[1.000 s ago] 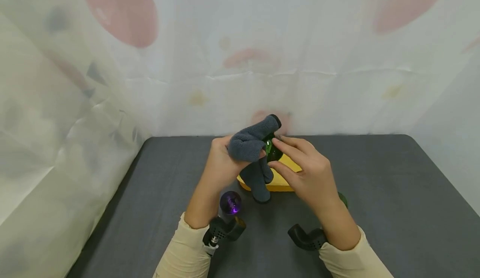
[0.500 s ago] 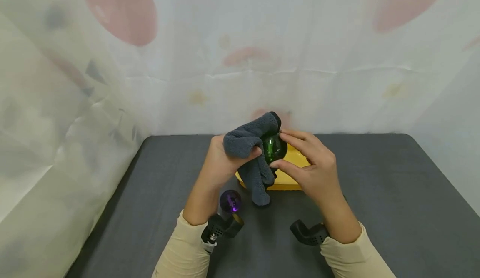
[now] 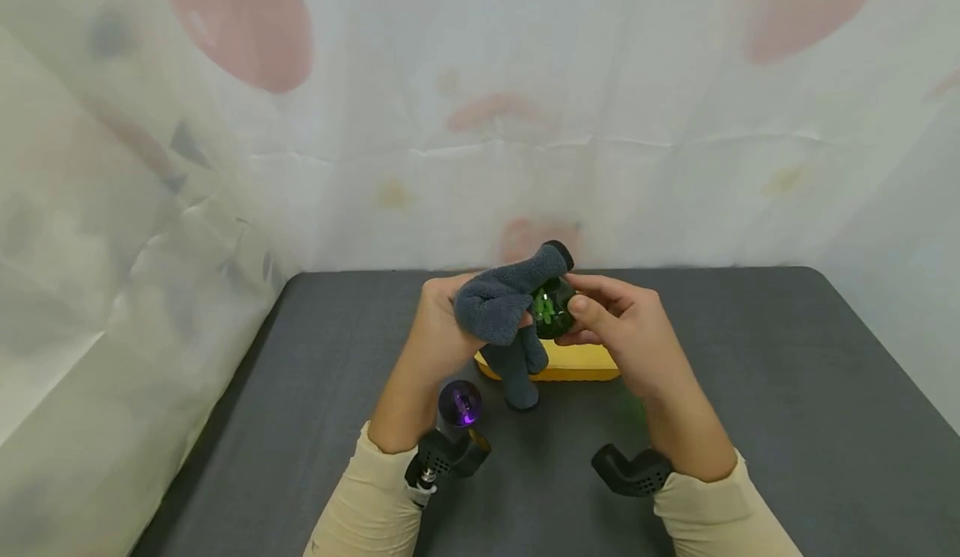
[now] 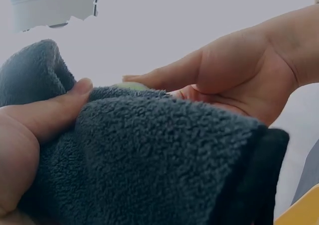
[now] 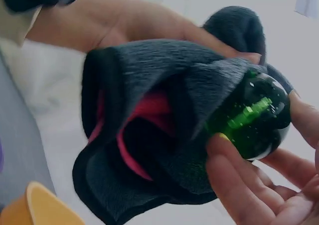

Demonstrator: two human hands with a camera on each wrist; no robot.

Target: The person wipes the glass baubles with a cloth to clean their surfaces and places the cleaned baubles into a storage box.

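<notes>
My left hand (image 3: pixel 442 323) grips a dark grey fleece cloth (image 3: pixel 502 298) bunched over its fingers, thumb pressed on the fabric (image 4: pixel 149 150). My right hand (image 3: pixel 622 332) holds a green glass ball (image 3: pixel 553 307) between thumb and fingers, and the cloth presses against the ball. The right wrist view shows the ball (image 5: pixel 251 118) half wrapped by the cloth (image 5: pixel 149 110), which has a pink inner side. Both hands hover above a yellow dish (image 3: pixel 577 361) on the table.
A purple glass ball (image 3: pixel 460 403) lies on the dark grey table (image 3: pixel 787 390) by my left wrist. A white patterned curtain (image 3: pixel 525 107) closes off the back and left side. Black wrist camera mounts (image 3: pixel 633 471) sit at both cuffs.
The right hand has curled closer round the green ball and turned it, and the cloth has shifted over the ball's top. Both hands stay above the yellow dish.
</notes>
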